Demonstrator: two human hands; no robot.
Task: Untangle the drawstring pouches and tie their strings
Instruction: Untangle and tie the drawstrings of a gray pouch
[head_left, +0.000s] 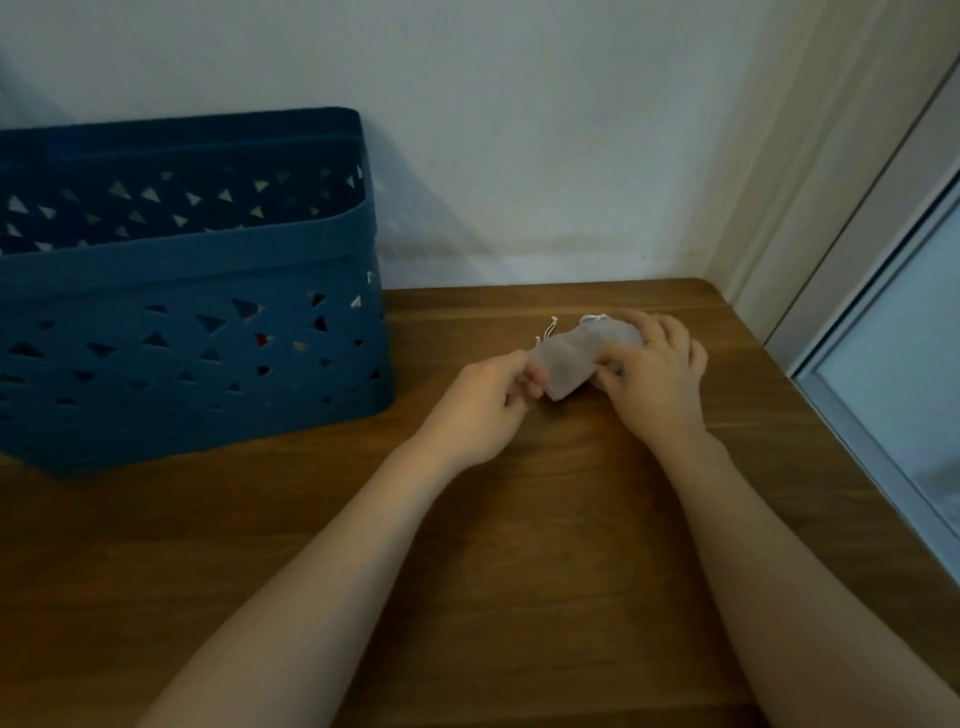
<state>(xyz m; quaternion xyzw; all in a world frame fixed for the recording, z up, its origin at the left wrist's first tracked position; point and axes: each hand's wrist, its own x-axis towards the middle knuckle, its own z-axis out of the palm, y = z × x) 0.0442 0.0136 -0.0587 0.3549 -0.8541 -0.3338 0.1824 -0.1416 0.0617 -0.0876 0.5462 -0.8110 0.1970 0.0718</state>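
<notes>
Wood-grain brown fills the lower part of the frame: the desk (519, 597) has a smooth, faintly striped surface, and two bare forearms reach across it from the bottom edge. Just above centre, the left hand (483, 402) pinches the near-left corner of a pale grey pouch (566, 361) between curled fingers, while the right hand (652, 366) lies over the pouch's right end, thumb and fingers curled round the cloth. The pouch rests on the desk between both hands. It looks thin, limp and semi-sheer, probably very light, likely to crumple or slide rather than hold its shape; whether it is one pouch or several bunched together cannot be told. Thin white strings (549, 328) with small knotted ends stick out at its far edge, beyond the fingers. Those cords seem the sensible place to take hold, pinched near the gathered mouth, since the fabric offers little resistance. Farther back, upper left of the frame, stands a dark blue plastic basket (197, 291), rigid, with triangular cut-outs. Behind it is a plain pale wall (519, 130).
</notes>
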